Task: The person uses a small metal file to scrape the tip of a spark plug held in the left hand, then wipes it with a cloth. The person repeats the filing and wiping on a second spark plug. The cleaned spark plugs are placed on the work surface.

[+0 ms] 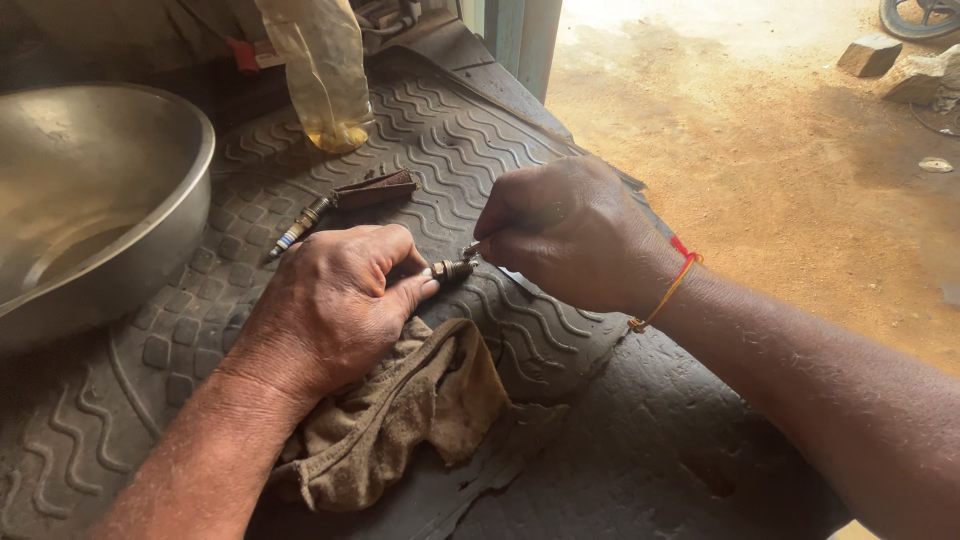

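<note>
My left hand (335,300) grips a small spark plug (452,268), pinching it between thumb and fingers with its metal end pointing right. My right hand (570,232) is closed on a thin metal tool (470,250) whose tip touches the plug's end. Both hands rest over a black ribbed rubber mat (450,130). A second spark plug (298,226) lies on the mat up and to the left, beside a small rusty brown piece (375,188). A dirty brown rag (400,415) lies under my left wrist.
A large metal bowl (150,215) sits at the left edge. A yellowish plastic bag (322,70) hangs at the top. Sandy ground (760,150) lies to the right, with stones (870,55) and a tyre (920,15) far off.
</note>
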